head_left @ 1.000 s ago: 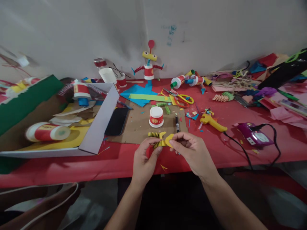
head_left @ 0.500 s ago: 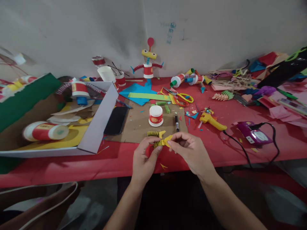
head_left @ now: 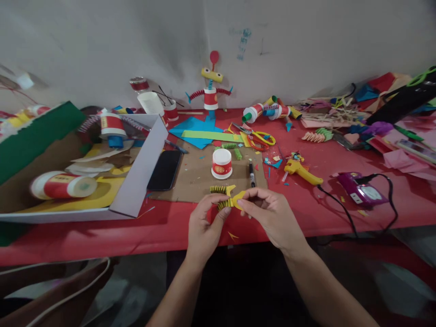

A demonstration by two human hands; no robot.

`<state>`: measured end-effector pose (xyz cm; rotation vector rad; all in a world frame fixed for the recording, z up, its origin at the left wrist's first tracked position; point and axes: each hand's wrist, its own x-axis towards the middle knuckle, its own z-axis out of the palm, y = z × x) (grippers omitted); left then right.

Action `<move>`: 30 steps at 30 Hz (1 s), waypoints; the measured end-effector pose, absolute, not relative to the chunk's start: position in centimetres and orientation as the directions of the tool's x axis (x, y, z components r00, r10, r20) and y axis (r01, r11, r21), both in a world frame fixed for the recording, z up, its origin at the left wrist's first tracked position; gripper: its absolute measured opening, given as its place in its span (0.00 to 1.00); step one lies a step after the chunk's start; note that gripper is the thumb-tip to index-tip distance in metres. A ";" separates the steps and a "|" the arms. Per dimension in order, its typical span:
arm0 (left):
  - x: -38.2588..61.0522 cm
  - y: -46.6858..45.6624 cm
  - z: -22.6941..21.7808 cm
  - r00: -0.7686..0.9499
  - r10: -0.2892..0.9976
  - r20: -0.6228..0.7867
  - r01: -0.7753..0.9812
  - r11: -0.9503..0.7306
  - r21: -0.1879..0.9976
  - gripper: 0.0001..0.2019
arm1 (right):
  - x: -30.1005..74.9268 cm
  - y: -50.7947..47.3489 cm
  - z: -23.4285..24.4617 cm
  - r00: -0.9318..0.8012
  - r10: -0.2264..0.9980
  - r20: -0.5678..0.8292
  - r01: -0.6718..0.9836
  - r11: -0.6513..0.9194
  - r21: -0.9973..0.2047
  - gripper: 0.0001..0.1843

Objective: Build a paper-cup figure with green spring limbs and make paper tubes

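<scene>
Between finger and thumb, my left hand (head_left: 206,223) grips a black-and-yellow folded paper spring (head_left: 223,205). At the spring's right end is a yellow paper piece (head_left: 237,200), which my right hand (head_left: 269,211) pinches. Just beyond my left fingers, a second folded spring (head_left: 218,189) with a forked yellow end lies by the near edge of a cardboard sheet (head_left: 194,172). On that sheet a red and white paper cup (head_left: 221,164) stands upside down. A black marker (head_left: 251,174) lies to the cup's right.
A yellow glue gun (head_left: 303,171) and a purple power adapter (head_left: 361,188) with a cord lie to the right. Scissors (head_left: 259,138) rest behind the cardboard. On the left are a phone (head_left: 165,170) and an open box (head_left: 127,181). A paper robot figure (head_left: 210,97) stands at the wall.
Both hands keep nearly the same place and grip. The yellow paper piece between them has tilted slightly. The view has shifted a little.
</scene>
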<state>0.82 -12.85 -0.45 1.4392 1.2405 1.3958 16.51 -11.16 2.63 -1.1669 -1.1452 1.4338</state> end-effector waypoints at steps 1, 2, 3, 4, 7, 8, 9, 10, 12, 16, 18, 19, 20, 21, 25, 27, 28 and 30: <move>0.8 -12.8 -0.5 -0.070 0.966 0.248 0.133 -0.237 0.962 0.09 | 16.5 -11.2 2.6 -0.116 0.986 -0.120 -0.098 -0.131 -0.986 0.06; 0.8 -12.8 -0.5 -0.070 0.966 0.250 0.134 -0.240 0.962 0.09 | 16.5 -11.2 2.5 -0.116 0.986 -0.119 -0.096 -0.130 -0.987 0.06; 0.7 -12.8 -0.6 -0.069 0.965 0.252 0.134 -0.241 0.961 0.09 | 16.5 -11.1 2.5 -0.115 0.986 -0.118 -0.094 -0.129 -0.987 0.06; 0.7 -12.9 -0.6 -0.069 0.965 0.252 0.133 -0.241 0.961 0.09 | 16.5 -11.1 2.5 -0.114 0.987 -0.116 -0.090 -0.127 -0.988 0.06; 0.8 -12.9 -0.7 -0.070 0.967 0.243 0.123 -0.233 0.965 0.09 | 16.4 -11.1 2.5 -0.101 0.990 -0.103 -0.059 -0.109 -0.992 0.06; 0.8 -12.9 -0.7 -0.069 0.969 0.239 0.121 -0.230 0.966 0.09 | 16.3 -11.1 2.5 -0.094 0.991 -0.096 -0.041 -0.100 -0.994 0.06; 0.8 -12.9 -0.8 -0.068 0.969 0.238 0.121 -0.228 0.966 0.09 | 16.3 -11.1 2.5 -0.085 0.993 -0.087 -0.019 -0.089 -0.996 0.06; 0.8 -12.9 -0.8 -0.068 0.969 0.238 0.121 -0.229 0.966 0.09 | 16.2 -11.1 2.6 -0.078 0.994 -0.075 0.002 -0.076 -0.997 0.05; 0.9 -12.8 -0.7 -0.070 0.968 0.243 0.123 -0.233 0.965 0.09 | 16.0 -11.1 2.6 -0.068 0.997 -0.046 0.044 -0.043 -0.998 0.05; 0.9 -12.8 -0.5 -0.077 0.961 0.266 0.148 -0.253 0.956 0.09 | 15.8 -11.1 2.7 -0.055 0.998 0.024 0.124 0.031 -0.992 0.03; 0.9 -12.8 -0.4 -0.077 0.955 0.286 0.179 -0.269 0.946 0.08 | 15.8 -11.1 2.8 -0.048 0.998 0.046 0.161 0.054 -0.985 0.03; 0.9 -12.8 -0.4 -0.076 0.952 0.297 0.199 -0.278 0.940 0.08 | 15.8 -11.1 2.8 -0.046 0.998 0.053 0.176 0.060 -0.983 0.03; 0.9 -12.9 -0.3 -0.074 0.947 0.311 0.220 -0.289 0.932 0.08 | 15.8 -11.1 2.9 -0.046 0.997 0.055 0.187 0.063 -0.980 0.02; 1.0 -12.9 -0.3 -0.073 0.942 0.328 0.242 -0.302 0.922 0.08 | 15.9 -11.1 2.9 -0.048 0.997 0.055 0.196 0.063 -0.979 0.02; 1.0 -12.9 0.0 -0.059 0.912 0.405 0.357 -0.360 0.862 0.08 | 15.9 -11.0 2.9 -0.048 0.998 0.027 0.201 0.036 -0.979 0.03; 1.0 -12.9 0.1 -0.052 0.905 0.423 0.398 -0.370 0.840 0.08 | 15.9 -10.9 2.9 -0.046 0.999 0.011 0.199 0.020 -0.980 0.04; 1.0 -12.9 0.2 -0.051 0.904 0.425 0.406 -0.370 0.836 0.08 | 15.9 -10.9 2.9 -0.047 0.999 0.008 0.197 0.017 -0.980 0.04; 0.9 -13.0 0.1 -0.067 0.911 0.407 0.387 -0.352 0.852 0.08 | 16.0 -11.0 3.1 -0.055 0.998 0.012 0.187 0.022 -0.982 0.04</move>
